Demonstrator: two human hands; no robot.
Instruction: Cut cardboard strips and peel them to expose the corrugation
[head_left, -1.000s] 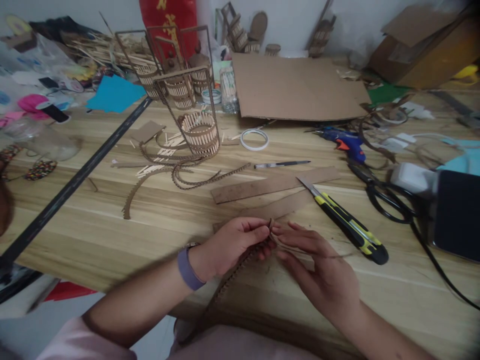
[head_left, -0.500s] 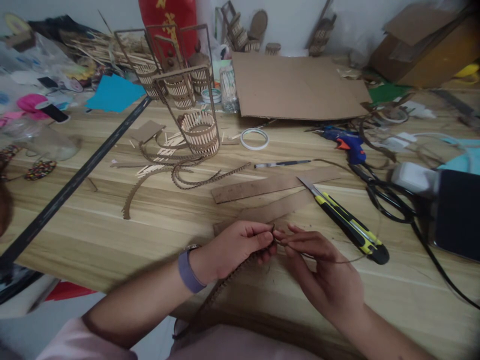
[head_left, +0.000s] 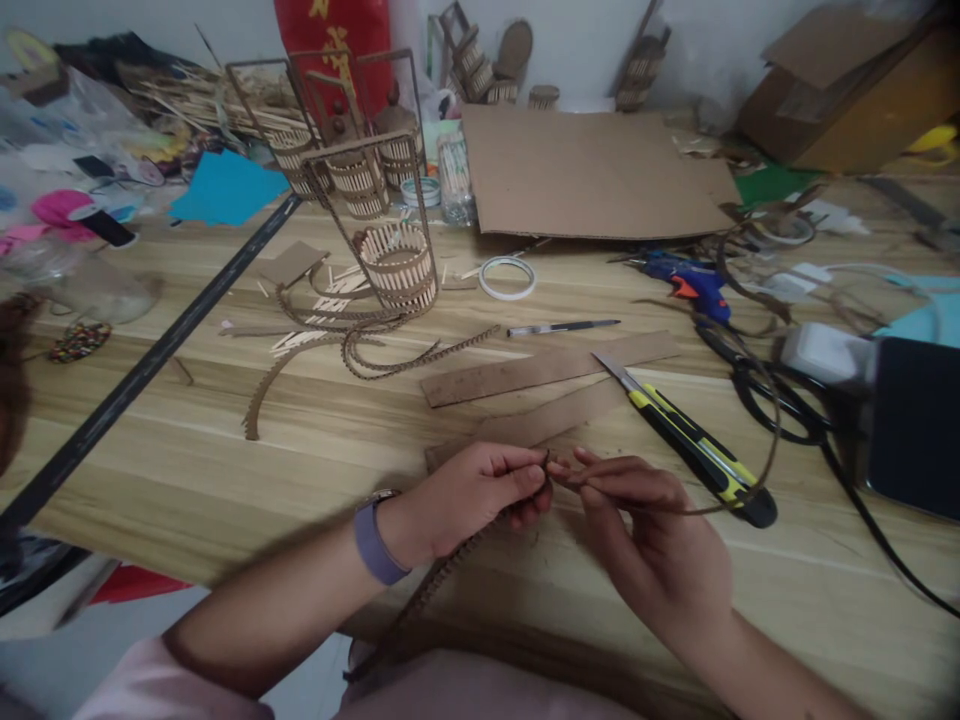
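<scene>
The left hand (head_left: 480, 500) is closed, and it grips a ridged cardboard strip (head_left: 442, 577) between thumb and fingers. This strip is at the near side of the table (head_left: 352, 420), and its lower part hangs over the near edge. The right hand (head_left: 652, 540) is just beside it, with the thumb and fingertips pinched on a thin brown strip (head_left: 777, 435). The thin strip makes a wide curve to the right and then to the far side. Whether the 2 strips are joined at the fingers, I cannot tell.

Beyond the hands lie 2 flat cardboard pieces (head_left: 551, 368), and the tip of a yellow and black cutter (head_left: 690, 445) rests near the farther piece. The thin strip passes across the cutter's handle. To the right are black scissors (head_left: 716, 345) and, farther, a blue glue gun (head_left: 701, 285). A pen (head_left: 564, 327) lies beyond the cardboard pieces, then a white ring of tape (head_left: 510, 295). On the left of this ring, a small slatted basket (head_left: 405, 270) stands upright, with curled ridged strips (head_left: 259, 395) near it.
</scene>
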